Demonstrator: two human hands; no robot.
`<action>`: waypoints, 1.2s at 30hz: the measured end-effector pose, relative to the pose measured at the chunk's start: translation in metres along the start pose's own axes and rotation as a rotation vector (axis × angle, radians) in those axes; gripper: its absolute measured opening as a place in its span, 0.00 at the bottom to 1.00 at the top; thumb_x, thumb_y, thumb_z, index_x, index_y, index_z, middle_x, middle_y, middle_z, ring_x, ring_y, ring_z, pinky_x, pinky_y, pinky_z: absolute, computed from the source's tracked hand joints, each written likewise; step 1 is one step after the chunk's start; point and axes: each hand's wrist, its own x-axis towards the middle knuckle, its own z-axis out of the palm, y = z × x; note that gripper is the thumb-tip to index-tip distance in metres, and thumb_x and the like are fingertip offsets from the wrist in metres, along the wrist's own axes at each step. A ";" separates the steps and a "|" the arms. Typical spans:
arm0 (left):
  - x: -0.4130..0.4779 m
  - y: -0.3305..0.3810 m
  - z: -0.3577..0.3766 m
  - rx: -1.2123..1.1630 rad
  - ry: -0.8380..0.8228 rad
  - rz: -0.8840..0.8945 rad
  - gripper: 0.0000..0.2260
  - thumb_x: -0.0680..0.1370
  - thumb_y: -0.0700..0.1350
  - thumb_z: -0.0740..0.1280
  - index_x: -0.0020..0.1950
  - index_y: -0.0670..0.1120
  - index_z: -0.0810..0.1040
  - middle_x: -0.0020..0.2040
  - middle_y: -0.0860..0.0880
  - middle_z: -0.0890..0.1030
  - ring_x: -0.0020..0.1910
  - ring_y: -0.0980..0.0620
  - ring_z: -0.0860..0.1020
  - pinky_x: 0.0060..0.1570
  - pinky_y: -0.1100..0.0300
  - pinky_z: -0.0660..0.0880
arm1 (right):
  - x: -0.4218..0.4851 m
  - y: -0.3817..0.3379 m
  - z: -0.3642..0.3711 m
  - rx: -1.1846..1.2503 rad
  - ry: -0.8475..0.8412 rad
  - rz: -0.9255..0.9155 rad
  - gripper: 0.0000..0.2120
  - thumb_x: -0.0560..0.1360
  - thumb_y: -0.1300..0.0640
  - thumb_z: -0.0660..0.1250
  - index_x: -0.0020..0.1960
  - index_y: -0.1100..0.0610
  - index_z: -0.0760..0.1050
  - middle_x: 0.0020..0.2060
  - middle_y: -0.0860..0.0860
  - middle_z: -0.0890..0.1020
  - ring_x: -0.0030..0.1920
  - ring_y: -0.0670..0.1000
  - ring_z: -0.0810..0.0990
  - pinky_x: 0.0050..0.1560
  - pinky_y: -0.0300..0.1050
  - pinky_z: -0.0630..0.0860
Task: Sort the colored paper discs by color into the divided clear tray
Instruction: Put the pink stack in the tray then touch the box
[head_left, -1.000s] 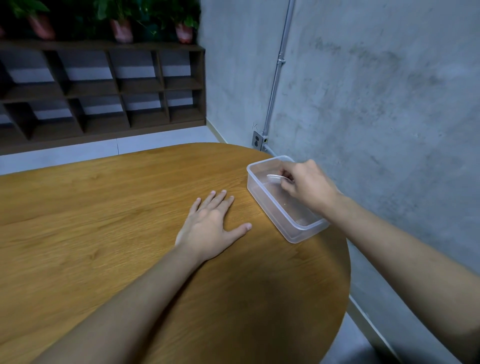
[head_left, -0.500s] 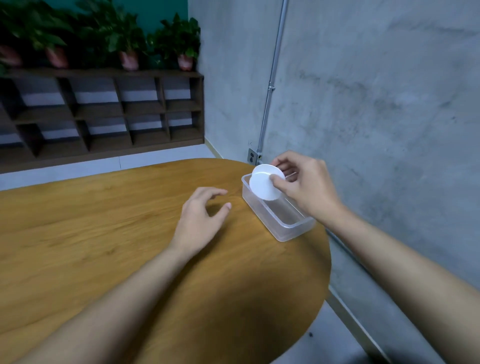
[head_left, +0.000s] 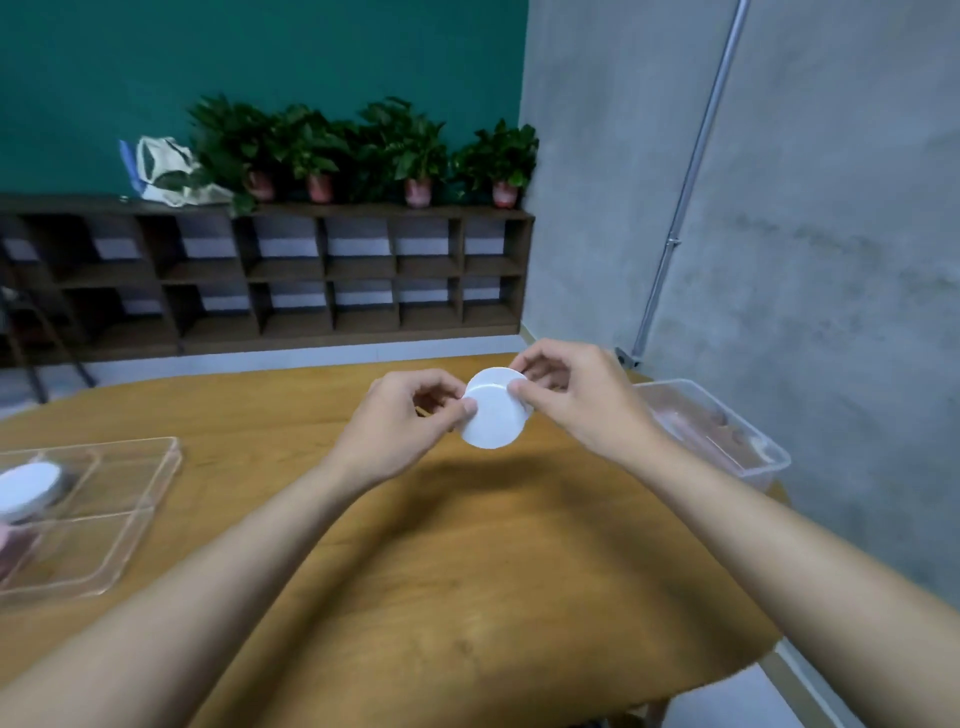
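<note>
Round wooden table (head_left: 467, 571), filling the near and middle field. Divided clear tray (head_left: 130, 499) at the left edge, well apart from both hands; one white stack (head_left: 28, 488) already lying in its far-left compartment, something pinkish at its near-left corner, too cropped to name. Clear plastic tub (head_left: 727, 441) at the far right, against the concrete wall, pinkish contents blurred. Above the table's middle, clear of the wood: white disc stack (head_left: 493, 415), tilted, flat face toward the camera, pinched from both sides. Left hand (head_left: 405, 421) curled, thumb and fingertip on the left rim; right hand (head_left: 576, 395) curled, thumb on the upper right edge, fingers behind. Both hands grasping the same stack; neither released.

Probable step: squaring or peeling apart the white stack before placement. Advice for doing it well: light pressure at the rim only, paper creasing easily under a hard pinch; steadying with one hand, fanning or separating the edge with the other thumb; checking of the edges for any stray colour; then a level carry leftward to the compartment already holding white, lowered flat rather than dropped, so as not to scatter the discs across a divider.
</note>
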 end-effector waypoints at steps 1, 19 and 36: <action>-0.009 -0.004 -0.017 0.049 0.010 -0.008 0.02 0.79 0.48 0.75 0.46 0.52 0.85 0.40 0.56 0.85 0.39 0.56 0.81 0.41 0.67 0.76 | 0.003 -0.011 0.012 -0.016 -0.023 -0.029 0.02 0.75 0.58 0.76 0.47 0.54 0.83 0.40 0.48 0.86 0.40 0.46 0.83 0.45 0.35 0.79; -0.178 -0.131 -0.321 0.298 0.394 -0.445 0.04 0.79 0.48 0.75 0.45 0.50 0.87 0.41 0.53 0.87 0.39 0.56 0.82 0.43 0.61 0.77 | 0.071 -0.170 0.290 0.089 -0.301 -0.214 0.01 0.77 0.59 0.73 0.47 0.54 0.82 0.39 0.47 0.83 0.35 0.41 0.77 0.39 0.30 0.73; -0.190 -0.256 -0.417 0.379 0.555 -0.713 0.07 0.79 0.48 0.75 0.51 0.45 0.88 0.44 0.50 0.87 0.45 0.51 0.84 0.45 0.58 0.80 | 0.124 -0.209 0.465 0.132 -0.466 -0.020 0.01 0.76 0.56 0.74 0.46 0.53 0.83 0.33 0.46 0.83 0.33 0.42 0.78 0.39 0.36 0.73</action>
